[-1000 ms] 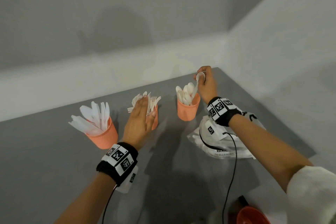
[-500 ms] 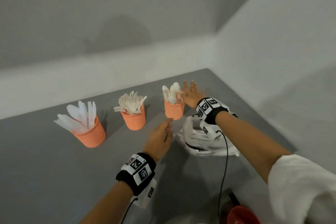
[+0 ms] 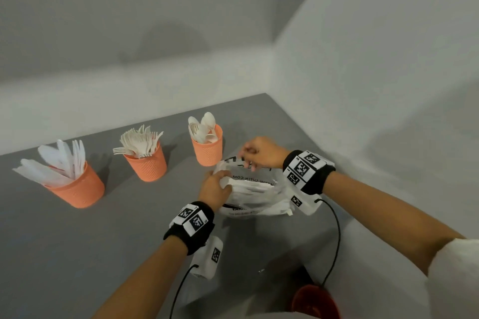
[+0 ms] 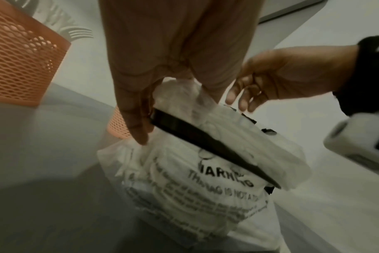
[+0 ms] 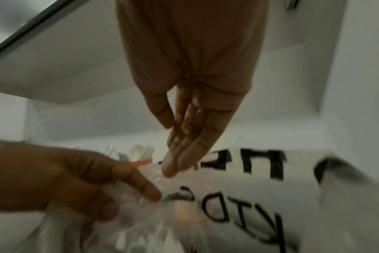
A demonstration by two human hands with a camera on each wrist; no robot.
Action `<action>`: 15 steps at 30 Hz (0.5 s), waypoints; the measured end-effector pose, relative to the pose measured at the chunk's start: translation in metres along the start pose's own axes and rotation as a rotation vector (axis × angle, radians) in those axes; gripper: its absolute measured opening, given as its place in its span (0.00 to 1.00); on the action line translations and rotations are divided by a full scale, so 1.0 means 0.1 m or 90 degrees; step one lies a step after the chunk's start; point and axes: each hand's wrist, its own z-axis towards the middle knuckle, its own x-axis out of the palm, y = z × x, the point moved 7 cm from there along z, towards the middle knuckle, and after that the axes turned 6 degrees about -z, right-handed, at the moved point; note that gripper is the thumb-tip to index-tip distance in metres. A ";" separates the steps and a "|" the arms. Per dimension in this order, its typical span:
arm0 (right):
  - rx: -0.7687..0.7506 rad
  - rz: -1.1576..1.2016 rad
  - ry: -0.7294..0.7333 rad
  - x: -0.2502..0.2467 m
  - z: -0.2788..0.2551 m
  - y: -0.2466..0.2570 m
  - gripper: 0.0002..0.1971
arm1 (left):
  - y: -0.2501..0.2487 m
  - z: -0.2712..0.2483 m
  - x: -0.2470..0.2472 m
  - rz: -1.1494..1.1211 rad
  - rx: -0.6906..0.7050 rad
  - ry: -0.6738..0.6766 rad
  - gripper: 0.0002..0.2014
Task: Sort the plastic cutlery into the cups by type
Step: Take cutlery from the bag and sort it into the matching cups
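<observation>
Plastic bag: the clear printed bag (image 3: 255,190) lies on the grey desk (image 3: 77,254), just right of the cups and almost touching the spoon cup; white cutlery shows through its film, so I judge there is more to sort.
Change: half a second ago my left hand was only nearing the bag and my right hand was flat beside the spoon cup; now both hands are on the bag.
Left hand: my left hand (image 3: 213,189) grips the bag's near-left edge, thumb and fingers (image 4: 138,123) closed on the film.
Right hand: my right hand (image 3: 261,151) is over the bag's far edge with its fingers (image 5: 180,159) fairly straight and together, tips at the film; I see nothing held in them.
Meaning: the last spoon is delivered, I judge, and I am opening the bag for the next piece.
Spoon cup: orange cup (image 3: 207,146) holds spoons, bowls up.
Fork cup: middle orange cup (image 3: 146,164) holds forks, tines fanned.
Knife cup: left orange cup (image 3: 76,189) holds knives leaning left.
Next: the left hand must keep the mouth steady while the right reaches in; the thin film may snag a tine.
Outskirts: a red object (image 3: 315,303) sits at the bottom edge.
</observation>
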 end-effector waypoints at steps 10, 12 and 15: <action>0.090 -0.162 0.217 0.97 0.23 -0.58 0.34 | -0.21 -0.19 -0.08 0.090 0.049 -0.004 0.30; 0.106 -0.158 0.227 1.03 0.30 -0.62 0.34 | -0.20 -0.23 -0.09 0.090 0.057 -0.007 0.31; 0.120 -0.150 0.231 1.14 0.40 -0.71 0.34 | -0.18 -0.28 -0.15 0.082 0.066 -0.020 0.31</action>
